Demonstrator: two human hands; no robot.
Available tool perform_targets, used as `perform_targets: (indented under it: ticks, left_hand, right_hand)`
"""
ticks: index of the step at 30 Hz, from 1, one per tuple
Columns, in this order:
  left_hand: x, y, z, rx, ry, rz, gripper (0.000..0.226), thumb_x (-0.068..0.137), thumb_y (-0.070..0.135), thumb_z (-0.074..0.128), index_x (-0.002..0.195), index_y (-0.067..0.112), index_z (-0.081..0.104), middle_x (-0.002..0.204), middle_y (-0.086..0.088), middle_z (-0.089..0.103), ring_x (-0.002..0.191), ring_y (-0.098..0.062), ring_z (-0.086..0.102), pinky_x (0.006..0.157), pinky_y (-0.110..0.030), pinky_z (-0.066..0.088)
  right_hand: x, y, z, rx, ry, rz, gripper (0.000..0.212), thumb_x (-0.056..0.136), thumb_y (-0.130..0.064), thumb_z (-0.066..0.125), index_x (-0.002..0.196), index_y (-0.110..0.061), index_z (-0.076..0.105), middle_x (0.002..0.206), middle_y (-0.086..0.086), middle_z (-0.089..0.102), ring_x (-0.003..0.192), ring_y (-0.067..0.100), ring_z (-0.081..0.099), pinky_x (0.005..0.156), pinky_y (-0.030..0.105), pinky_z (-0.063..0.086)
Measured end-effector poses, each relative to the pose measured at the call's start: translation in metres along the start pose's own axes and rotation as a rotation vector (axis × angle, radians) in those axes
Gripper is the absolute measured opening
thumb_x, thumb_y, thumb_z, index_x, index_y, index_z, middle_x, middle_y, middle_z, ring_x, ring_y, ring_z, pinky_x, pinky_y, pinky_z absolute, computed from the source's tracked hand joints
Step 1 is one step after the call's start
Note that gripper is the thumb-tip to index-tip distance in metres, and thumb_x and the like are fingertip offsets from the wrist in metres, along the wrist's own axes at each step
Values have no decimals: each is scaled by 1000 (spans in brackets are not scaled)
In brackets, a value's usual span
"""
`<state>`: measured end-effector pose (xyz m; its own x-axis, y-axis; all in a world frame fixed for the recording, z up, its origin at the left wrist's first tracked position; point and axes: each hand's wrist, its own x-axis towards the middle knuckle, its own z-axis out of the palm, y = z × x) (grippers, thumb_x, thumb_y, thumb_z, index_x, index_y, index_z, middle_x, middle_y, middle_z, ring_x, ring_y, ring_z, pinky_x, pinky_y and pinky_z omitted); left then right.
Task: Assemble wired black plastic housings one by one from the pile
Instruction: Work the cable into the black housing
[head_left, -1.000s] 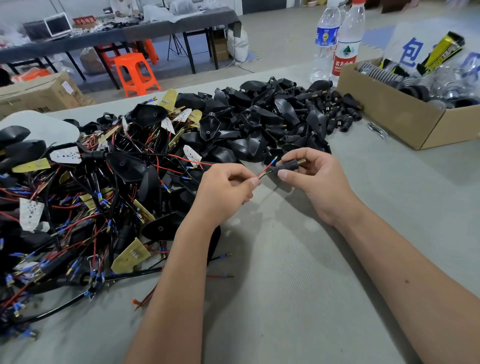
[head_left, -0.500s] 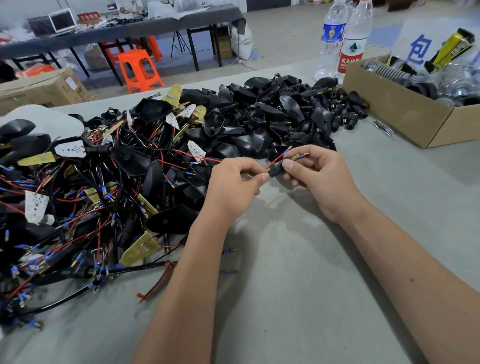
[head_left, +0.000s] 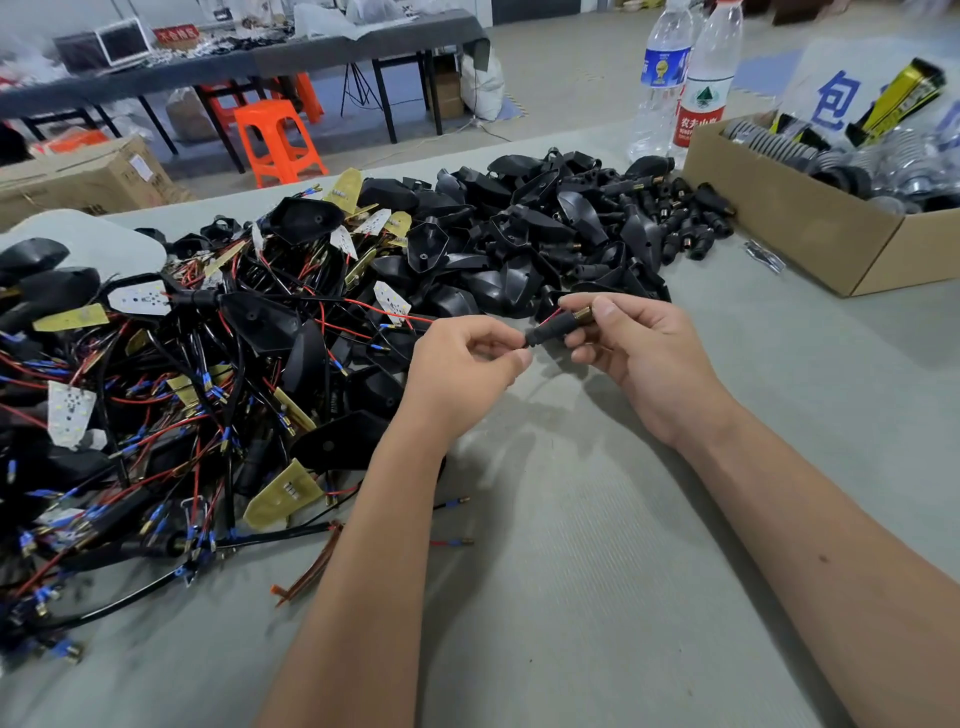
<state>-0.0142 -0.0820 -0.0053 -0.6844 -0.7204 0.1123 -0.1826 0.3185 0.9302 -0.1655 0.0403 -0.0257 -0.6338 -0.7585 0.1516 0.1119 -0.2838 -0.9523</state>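
The black plastic stem (head_left: 550, 328), a small tube with a brass end, sits in the air between the two hands, just above the grey table (head_left: 597, 571) and close to the near edge of the pile of housings (head_left: 519, 249). The right hand (head_left: 644, 353) pinches it at the brass end between thumb and fingertips, the other fingers curled beneath. The left hand (head_left: 462, 364) has its fingers curled in, thumb and forefinger closed at the stem's lower end, where a red wire (head_left: 387, 313) runs off to the left into the tangle of wired parts (head_left: 182, 389); whether it grips the wire itself or the stem's tip I cannot tell. The step in hand looks to be threading the wire through the stem. The next move probably calls for drawing the wire fully through while the right hand keeps the stem steady, then seating the stem against one of the loose black shells. Pulling too hard could snag the wire in the tangle.
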Motion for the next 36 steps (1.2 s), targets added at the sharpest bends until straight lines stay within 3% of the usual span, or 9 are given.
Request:
perform_targets:
  ticks: [4,10,13,18,21,25,31,33,36]
  left_hand:
    - [-2,1,1,-27,0,-15,14,83,25,85,92,21,75,79,0,74,71,-13,66,78,-40,57]
    - [0,0,4,37,43,56,11,85,12,82,91,18,75,78,9,67,74,-13,61,77,-40,57]
    - [2,-2,2,3,91,56,18,83,6,83,84,21,71,84,-1,71,73,-18,65,79,-46,61]
    - [2,-2,7,-17,110,42,22,81,14,86,80,30,71,77,2,72,66,-16,65,71,-40,59]
    - [0,-1,13,28,160,46,21,78,17,89,80,30,72,69,6,70,60,-6,59,62,-23,51]
    - [-4,6,17,15,105,34,20,76,17,90,87,18,74,79,-1,75,67,-10,64,67,-30,56]
    - [-6,28,12,-614,43,-119,15,99,12,65,110,3,60,107,-17,77,89,-19,71,88,-34,60]
    - [-3,31,8,-665,41,-114,14,102,13,61,113,5,58,106,-13,77,77,-13,64,76,-28,58]
    - [-4,30,6,-438,47,-13,14,101,13,64,113,6,64,97,-11,72,59,-3,55,58,-17,46]
  right_hand:
    - [-1,-1,2,10,-8,-31,26,107,-5,49,107,-4,75,92,11,74,79,15,65,70,23,54]
    - [-1,-2,2,-29,37,-73,21,105,-7,55,106,-4,76,95,17,76,77,20,72,65,21,56]
    - [0,-5,0,2,127,-101,21,105,-8,55,101,-3,75,94,15,76,79,21,73,64,21,56]
    - [-3,-7,5,142,157,-65,24,108,-14,50,95,-5,67,96,15,74,79,20,72,64,22,56]
    - [-7,-6,13,121,100,-10,12,103,-16,61,94,-9,61,96,15,74,78,20,71,59,25,55]
    - [-9,-3,17,-29,66,-29,26,91,-2,74,92,-14,52,91,11,77,71,20,70,57,26,55]
    - [-10,-5,15,-106,-82,-38,30,87,1,78,88,-13,51,84,18,77,66,17,70,58,24,52]
    - [-11,-5,17,-139,-151,-30,31,85,-2,80,89,-12,51,86,17,77,68,17,71,59,24,52]
    - [-13,-6,19,-181,-175,-17,32,82,-6,82,88,-12,51,87,22,76,68,20,72,58,25,49]
